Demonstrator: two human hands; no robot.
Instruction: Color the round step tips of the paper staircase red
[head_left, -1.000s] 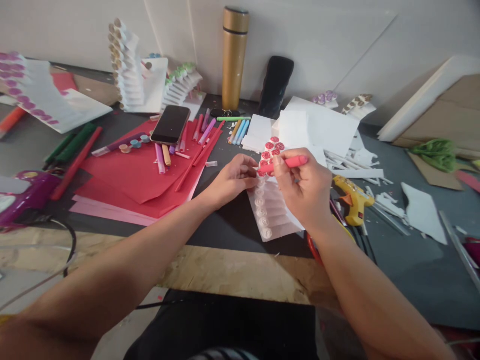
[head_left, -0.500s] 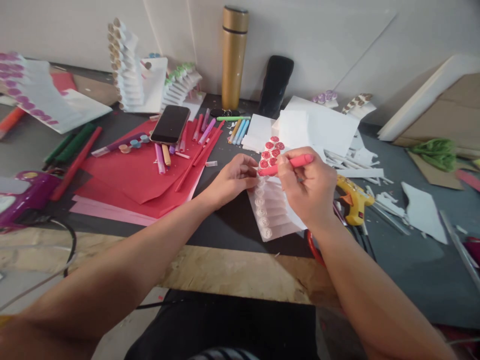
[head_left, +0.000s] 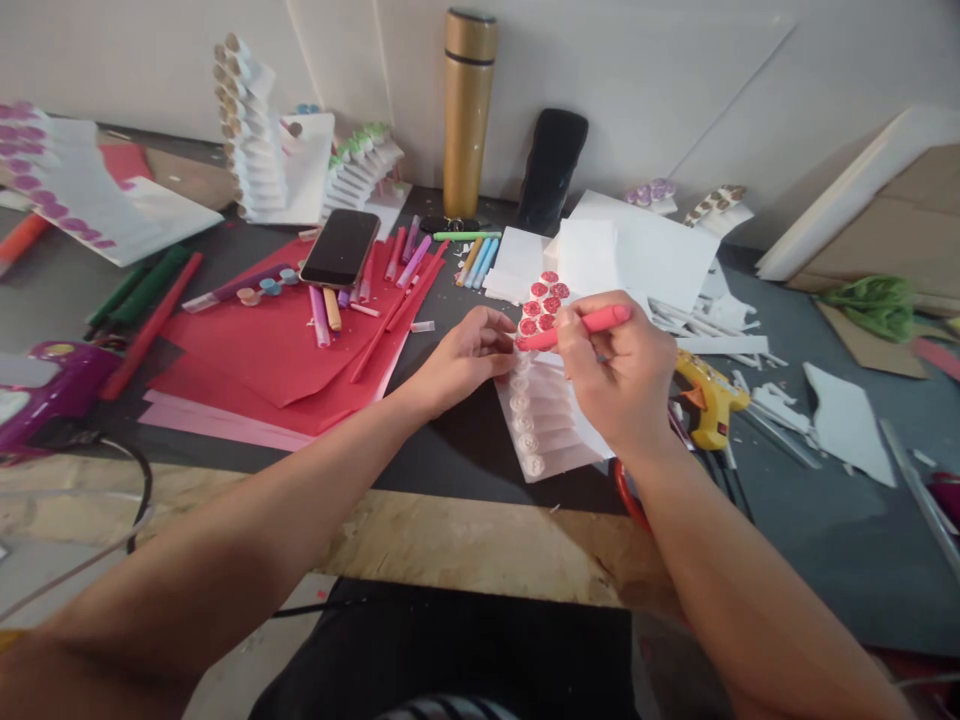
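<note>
A white stepped paper model (head_left: 547,420) with rolled ends lies on the dark mat in front of me. Its upper rolls (head_left: 541,305) are coloured red, the lower ones are white. My right hand (head_left: 619,375) is closed on a pink marker (head_left: 581,327), whose tip touches a roll at the model's left side. My left hand (head_left: 466,355) rests against the model's left edge, with its curled fingers pressed to the paper.
Red and pink paper sheets (head_left: 262,360) lie at the left with a phone (head_left: 342,247) and several markers (head_left: 409,265) on them. A yellow glue gun (head_left: 705,395) sits just right of my right hand. A gold flask (head_left: 468,115), other stepped models (head_left: 259,140) and paper scraps (head_left: 847,425) surround the mat.
My right hand has shifted slightly right and tilted the marker, with its tip still at the rolls. My left hand has stayed put.
</note>
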